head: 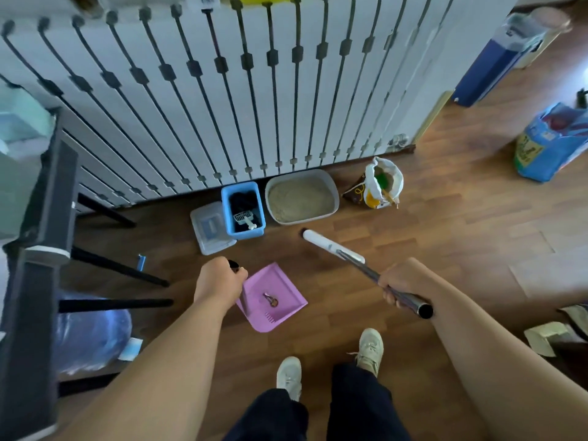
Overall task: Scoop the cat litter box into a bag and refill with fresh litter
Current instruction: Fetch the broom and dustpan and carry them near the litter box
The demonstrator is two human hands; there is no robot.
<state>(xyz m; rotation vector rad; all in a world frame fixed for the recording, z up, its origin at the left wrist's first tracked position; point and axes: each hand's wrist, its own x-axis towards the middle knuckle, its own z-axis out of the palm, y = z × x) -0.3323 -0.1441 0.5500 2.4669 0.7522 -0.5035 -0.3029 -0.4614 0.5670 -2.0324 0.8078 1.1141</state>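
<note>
Your left hand (219,281) has its fingers curled round the dustpan (276,300) handle and your right hand (401,281) grips the broom (331,246) pole, so you seem to be sweeping up near the litter box (334,198), which sits filled by the railing (222,90), and next you should brush strays into the pan.

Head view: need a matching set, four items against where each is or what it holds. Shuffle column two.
Column one
1. pink plastic dustpan
2. grey oval litter tray
3. blue plastic bin
4. steel pole with white head

Column two
A. gripped by the right hand
B. holds a white slotted scoop
C. filled with sandy litter
D. held by the left hand

Pairs: 1-D, 2-C, 3-B, 4-A
</note>
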